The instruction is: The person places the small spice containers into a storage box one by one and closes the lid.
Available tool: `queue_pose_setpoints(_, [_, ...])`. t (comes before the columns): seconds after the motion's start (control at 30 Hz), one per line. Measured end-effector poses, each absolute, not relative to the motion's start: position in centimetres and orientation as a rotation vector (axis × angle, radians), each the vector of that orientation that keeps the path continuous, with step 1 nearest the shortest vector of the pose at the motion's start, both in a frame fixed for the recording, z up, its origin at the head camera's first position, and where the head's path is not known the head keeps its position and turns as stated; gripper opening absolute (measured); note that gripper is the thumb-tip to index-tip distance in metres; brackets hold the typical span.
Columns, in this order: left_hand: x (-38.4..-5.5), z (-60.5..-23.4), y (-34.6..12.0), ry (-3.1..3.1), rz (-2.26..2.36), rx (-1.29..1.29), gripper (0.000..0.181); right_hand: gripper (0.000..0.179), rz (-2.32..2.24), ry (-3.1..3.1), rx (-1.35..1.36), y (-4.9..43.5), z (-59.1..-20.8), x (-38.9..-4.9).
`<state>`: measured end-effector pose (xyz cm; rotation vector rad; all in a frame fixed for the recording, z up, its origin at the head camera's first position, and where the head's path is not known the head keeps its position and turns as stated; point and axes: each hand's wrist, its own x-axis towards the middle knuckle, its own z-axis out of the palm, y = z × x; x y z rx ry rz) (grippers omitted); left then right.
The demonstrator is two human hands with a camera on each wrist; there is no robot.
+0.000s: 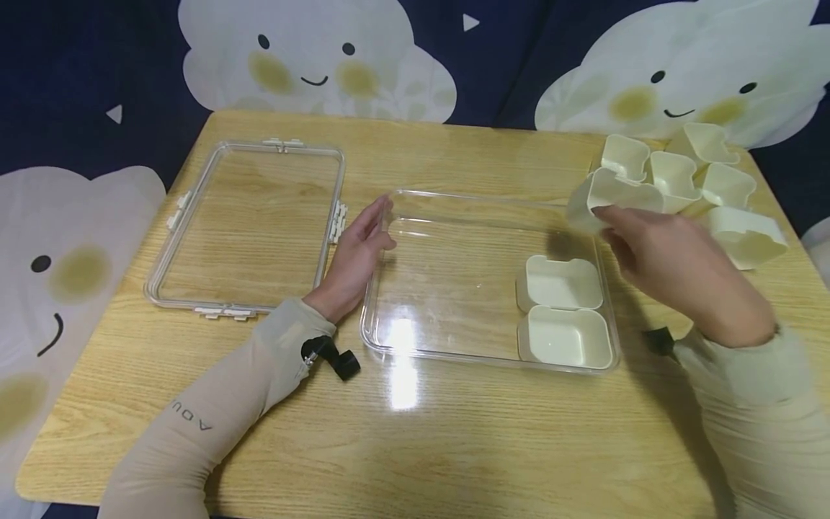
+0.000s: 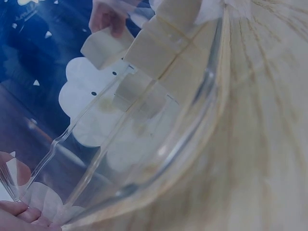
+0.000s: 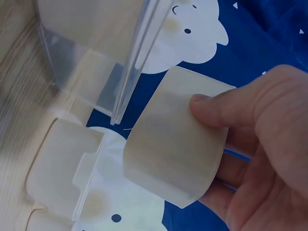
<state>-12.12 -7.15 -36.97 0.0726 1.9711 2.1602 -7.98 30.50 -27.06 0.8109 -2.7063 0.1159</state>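
Observation:
A clear rectangular plastic box [image 1: 454,288] sits mid-table, with two cream cups [image 1: 563,282] side by side against its right wall. My left hand [image 1: 355,259] grips the box's left wall, thumb over the rim; fingers and rim also show in the left wrist view. Above the box's far right corner, my right hand [image 1: 681,263] pinches another cream cup [image 3: 178,139] between thumb and fingers. That cup is raised and tilted, and in the right wrist view the thumb presses on its outer wall. Several more cream cups [image 1: 674,176] cluster just beyond the right hand.
Left of the box lies a clear lid [image 1: 246,223] with white clips on its edges. The wooden table [image 1: 415,447] ends at a dark blue cloth [image 1: 506,65] with cloud prints behind it.

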Motion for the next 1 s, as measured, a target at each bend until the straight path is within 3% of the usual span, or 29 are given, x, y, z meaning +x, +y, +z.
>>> queue_pose_setpoints(1.0, [-12.2, -37.0, -7.2, 1.957, 2.179, 0.081, 0.076, 0.043, 0.205, -2.789, 0.983, 28.4, -28.8, -8.1])
